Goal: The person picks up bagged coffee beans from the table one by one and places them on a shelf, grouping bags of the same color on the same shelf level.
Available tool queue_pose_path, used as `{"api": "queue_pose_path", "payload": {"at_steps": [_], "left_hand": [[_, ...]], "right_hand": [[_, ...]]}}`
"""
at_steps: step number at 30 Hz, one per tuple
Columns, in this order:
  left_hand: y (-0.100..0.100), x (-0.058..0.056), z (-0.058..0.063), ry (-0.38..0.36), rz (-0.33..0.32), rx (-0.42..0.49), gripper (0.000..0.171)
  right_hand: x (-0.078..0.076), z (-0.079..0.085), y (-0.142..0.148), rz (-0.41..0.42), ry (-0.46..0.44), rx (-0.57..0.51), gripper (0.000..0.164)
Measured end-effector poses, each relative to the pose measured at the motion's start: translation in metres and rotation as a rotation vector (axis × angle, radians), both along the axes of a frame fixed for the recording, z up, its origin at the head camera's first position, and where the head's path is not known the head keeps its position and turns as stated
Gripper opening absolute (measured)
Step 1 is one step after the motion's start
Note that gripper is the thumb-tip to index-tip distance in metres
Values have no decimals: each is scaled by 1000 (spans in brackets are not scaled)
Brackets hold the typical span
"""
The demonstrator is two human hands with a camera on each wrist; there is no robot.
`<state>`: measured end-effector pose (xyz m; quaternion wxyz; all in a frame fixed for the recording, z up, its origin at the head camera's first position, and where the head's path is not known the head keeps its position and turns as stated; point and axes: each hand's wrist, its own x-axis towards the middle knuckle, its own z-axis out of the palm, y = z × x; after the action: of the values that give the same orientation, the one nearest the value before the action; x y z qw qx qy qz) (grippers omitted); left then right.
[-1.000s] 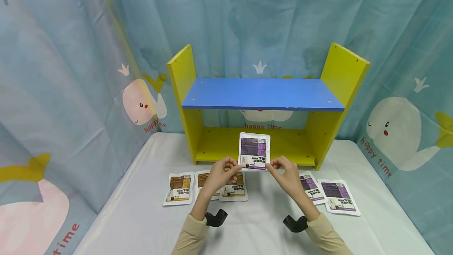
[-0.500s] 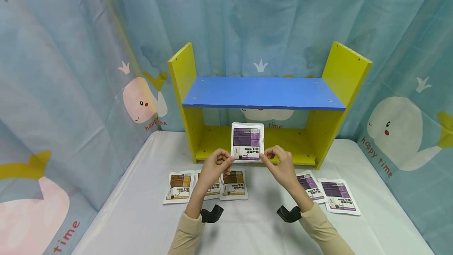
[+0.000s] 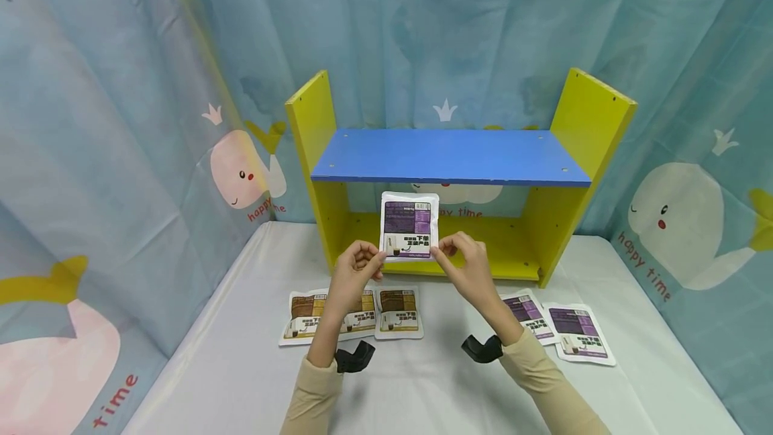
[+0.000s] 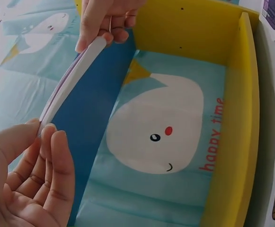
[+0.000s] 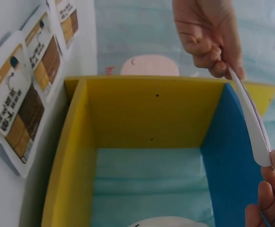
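Between both hands a flat white pouch with a purple label (image 3: 408,225) is held up in front of the shelf unit. My left hand (image 3: 354,270) pinches its lower left corner with thumb and fingers. At the lower right corner, my right hand (image 3: 467,267) does the same. Both wrist views show the pouch edge-on, as a thin white strip (image 4: 73,82). Behind it stands the shelf unit, with a blue upper board (image 3: 449,155) and a yellow bottom board (image 3: 477,247). The pouch hangs in the air, apart from both boards as far as I can see.
Several brown-labelled pouches (image 3: 399,313) lie side by side on the white table (image 3: 417,388) at the left, partly behind my left arm. Two purple-labelled pouches (image 3: 581,333) lie at the right, one overlapping the other. Yellow side panels (image 3: 594,127) rise above the blue board.
Both hands have raised the purple-labelled pouch and shifted it to the left, from before the bottom board to nearer the blue board's front edge. The pouches on the table have stayed put.
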<state>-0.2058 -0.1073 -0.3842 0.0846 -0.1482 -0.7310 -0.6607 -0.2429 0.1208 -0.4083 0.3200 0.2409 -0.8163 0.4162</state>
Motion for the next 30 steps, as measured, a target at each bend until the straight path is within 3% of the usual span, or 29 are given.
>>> {"api": "queue_pose_path", "payload": {"at_steps": [10,22,30], "left_hand": [[-2,-5,12,66,95,95,17],[-8,-10,28,193,245,108,19],[-11,-11,37,227,351,74,23]], "right_hand": [[-10,21,-12,-13,75,62,13],[-16,39,-29,22,61,88,24],[-20,51,-38,-20,125,136,27]]}}
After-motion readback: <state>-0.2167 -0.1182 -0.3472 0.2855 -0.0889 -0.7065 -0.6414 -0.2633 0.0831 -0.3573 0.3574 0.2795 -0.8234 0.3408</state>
